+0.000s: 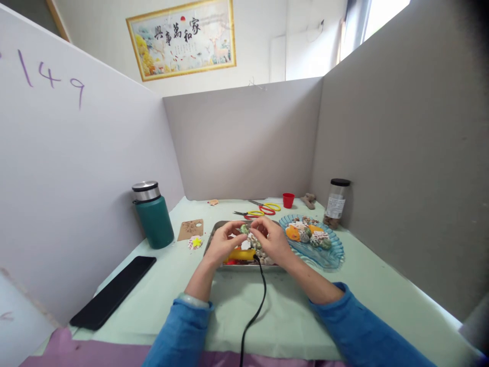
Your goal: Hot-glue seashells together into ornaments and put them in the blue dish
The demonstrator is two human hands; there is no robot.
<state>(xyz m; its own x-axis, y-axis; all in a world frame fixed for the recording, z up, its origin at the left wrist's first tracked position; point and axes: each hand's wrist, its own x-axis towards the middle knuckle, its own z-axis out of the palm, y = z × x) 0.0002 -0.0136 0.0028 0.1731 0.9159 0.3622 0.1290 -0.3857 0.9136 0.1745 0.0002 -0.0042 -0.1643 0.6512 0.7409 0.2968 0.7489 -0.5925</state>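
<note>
Above a metal tray [244,268] both hands meet near the middle of the view. My left hand [226,242] is closed with its fingertips on a small green piece [244,229]. On the other side of that piece, my right hand [270,239] has thumb and forefinger pinched together; what lies between them is too small to make out. Below the hands, a yellow tool [241,254] with a black cord lies across the tray. Small pale pieces [256,245] and some red ones show in the tray, partly hidden by my hands.
A blue plate [333,257] of decorated pieces stands right of the tray. Scissors [267,208] and a red cup [288,200] are behind. A green bottle [155,219], black phone [114,291] and brown card [190,230] lie left; a lidded jar [336,204] stands right.
</note>
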